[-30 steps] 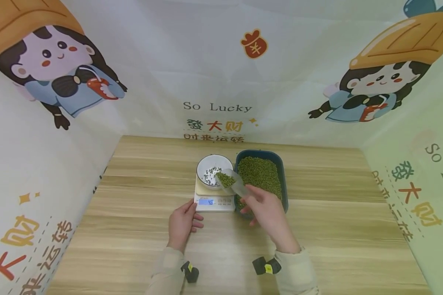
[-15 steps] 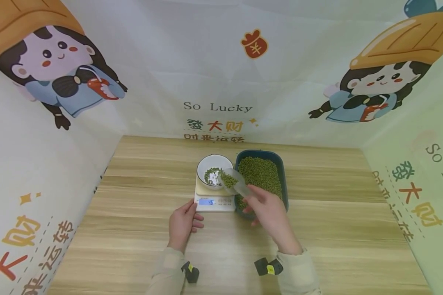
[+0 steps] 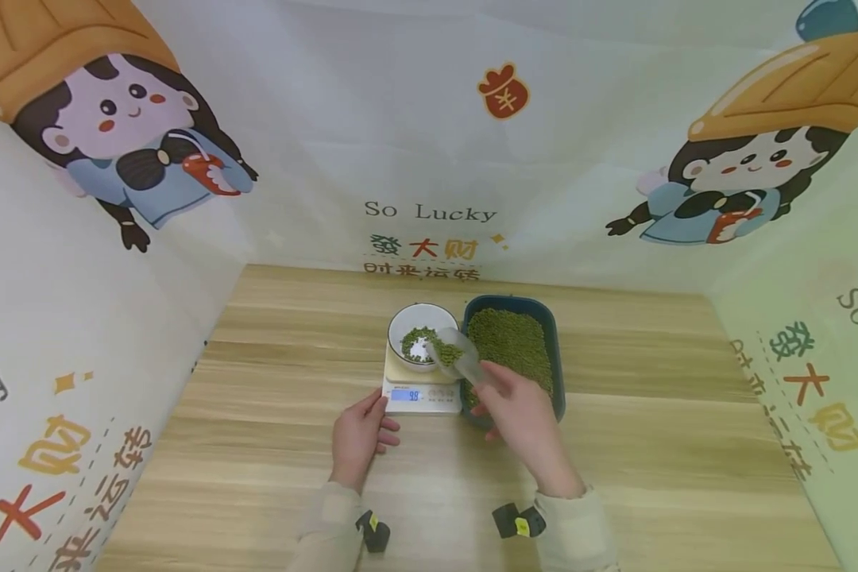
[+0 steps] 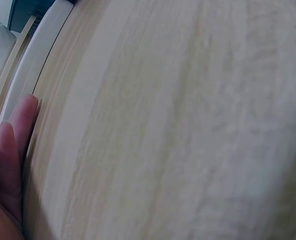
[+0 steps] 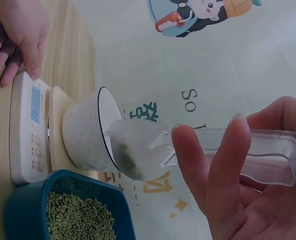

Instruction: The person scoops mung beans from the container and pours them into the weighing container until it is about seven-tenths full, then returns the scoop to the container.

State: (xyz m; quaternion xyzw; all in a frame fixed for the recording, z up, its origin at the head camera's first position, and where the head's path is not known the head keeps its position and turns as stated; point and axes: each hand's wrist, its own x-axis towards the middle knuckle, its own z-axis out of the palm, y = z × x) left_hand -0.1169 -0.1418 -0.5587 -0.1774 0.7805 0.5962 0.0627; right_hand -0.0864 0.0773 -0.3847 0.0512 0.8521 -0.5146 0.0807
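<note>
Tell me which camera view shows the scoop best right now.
The right wrist view: the clear scoop appears large there, its handle in the right hand. The head view shows it small, from above, with green grains in it, the hand covering much of its handle. The left wrist view doesn't show it.

Beans [image 5: 127,156] blurred in scoop [image 5: 142,134], right wrist view; scale [image 3: 425,388] labels [image 3: 441,396] illegible

1. A wood-grain table [image 3: 651,445] shows light brown streaks running crosswise.
2. A pale printed backdrop [image 3: 343,95] rises behind it and along both sides.
3. The left cartoon figure [image 3: 132,123] and right cartoon figure [image 3: 761,155] wear orange caps.
4. A red money-bag print [image 3: 504,93] sits between them.
5. "So Lucky" lettering [image 3: 432,212] tops coloured Chinese characters [image 3: 423,249].
</note>
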